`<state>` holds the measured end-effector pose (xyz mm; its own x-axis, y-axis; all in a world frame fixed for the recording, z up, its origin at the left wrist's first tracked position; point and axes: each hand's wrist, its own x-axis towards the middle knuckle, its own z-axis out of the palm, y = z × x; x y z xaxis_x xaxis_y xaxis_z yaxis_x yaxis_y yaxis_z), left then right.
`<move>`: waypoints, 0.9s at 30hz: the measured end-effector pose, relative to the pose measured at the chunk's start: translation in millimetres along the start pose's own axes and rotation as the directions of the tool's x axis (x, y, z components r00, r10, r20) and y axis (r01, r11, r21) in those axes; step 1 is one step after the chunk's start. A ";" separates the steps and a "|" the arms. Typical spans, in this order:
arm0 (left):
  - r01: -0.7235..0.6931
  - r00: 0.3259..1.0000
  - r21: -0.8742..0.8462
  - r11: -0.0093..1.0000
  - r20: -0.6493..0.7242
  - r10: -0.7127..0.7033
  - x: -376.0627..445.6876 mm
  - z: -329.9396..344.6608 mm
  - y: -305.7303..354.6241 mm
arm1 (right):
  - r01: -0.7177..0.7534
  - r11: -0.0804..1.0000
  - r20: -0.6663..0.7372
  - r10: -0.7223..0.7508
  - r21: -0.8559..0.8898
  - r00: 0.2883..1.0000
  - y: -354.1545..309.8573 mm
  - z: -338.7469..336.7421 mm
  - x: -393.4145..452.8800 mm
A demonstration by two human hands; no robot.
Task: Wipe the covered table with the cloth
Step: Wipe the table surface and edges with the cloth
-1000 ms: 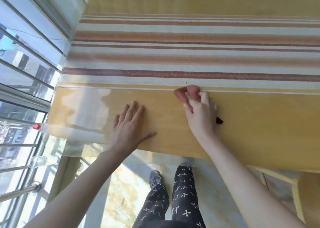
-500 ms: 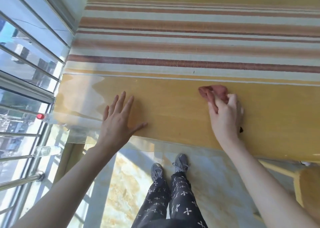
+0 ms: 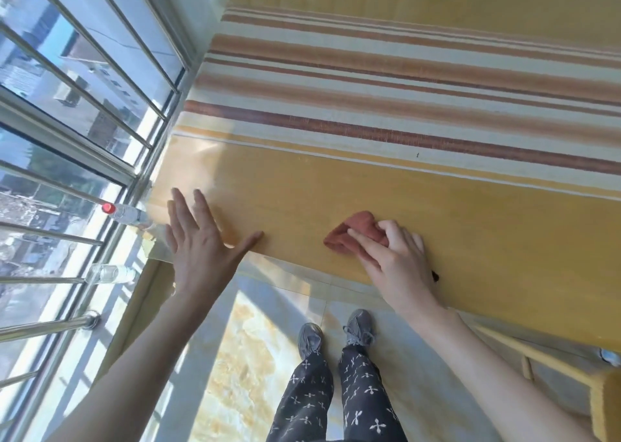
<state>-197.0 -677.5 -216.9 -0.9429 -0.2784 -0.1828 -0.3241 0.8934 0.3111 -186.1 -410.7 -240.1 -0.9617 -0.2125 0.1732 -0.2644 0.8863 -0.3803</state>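
Observation:
The table [image 3: 487, 226] has a yellow wooden top under a clear plastic cover, with a striped runner [image 3: 403, 98] of cream, orange and brown bands across its far part. A small reddish-brown cloth [image 3: 353, 231] lies bunched on the yellow strip near the table's front edge. My right hand [image 3: 391, 256] presses down on the cloth with the fingers curled over it. My left hand [image 3: 198, 236] rests flat on the table's front left corner, fingers spread, holding nothing.
A barred window [image 3: 77, 112] runs along the left side. Two clear plastic bottles, one red-capped [image 3: 124, 213] and one lower [image 3: 107, 273], lie by the bars. A yellow wooden chair [image 3: 598, 394] stands at the lower right. My feet stand on the tiled floor [image 3: 242, 357].
My right hand has slid the cloth from the runner's edge back toward the table's front edge. The left hand stays flat on the table near the left corner. The view has shifted.

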 end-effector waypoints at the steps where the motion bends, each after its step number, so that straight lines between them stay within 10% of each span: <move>1: 0.066 0.998 -0.021 0.998 0.011 -0.065 4.4 -2.8 -9.0 | -0.001 1.000 -0.022 0.001 0.004 1.000 -0.8 1.9 5.0; 7: 0.073 0.993 0.076 0.994 0.084 -0.079 21.5 -9.3 -35.7 | 0.030 0.998 -0.066 -0.027 0.048 0.997 -48.2 34.2 30.2; 12: 0.088 0.993 0.046 0.995 0.071 -0.092 14.8 -5.7 -35.2 | 0.431 0.901 0.073 -0.433 0.046 0.898 -81.3 55.4 65.2; 18: 0.102 0.991 -0.036 0.994 0.086 -0.098 14.5 -4.6 -35.5 | -0.109 0.992 -0.089 0.114 0.060 0.989 -47.3 53.9 162.2; 27: -0.107 0.985 0.069 0.992 0.145 0.096 11.8 -8.0 -9.8 | 0.197 0.980 0.027 -0.198 0.024 0.980 -75.8 57.6 133.3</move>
<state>-205.6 -692.4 -214.6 -0.9486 -0.1376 -0.2851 -0.2157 0.9401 0.2639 -298.5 -529.9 -240.5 -0.8920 -0.3945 0.2208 -0.4505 0.8169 -0.3602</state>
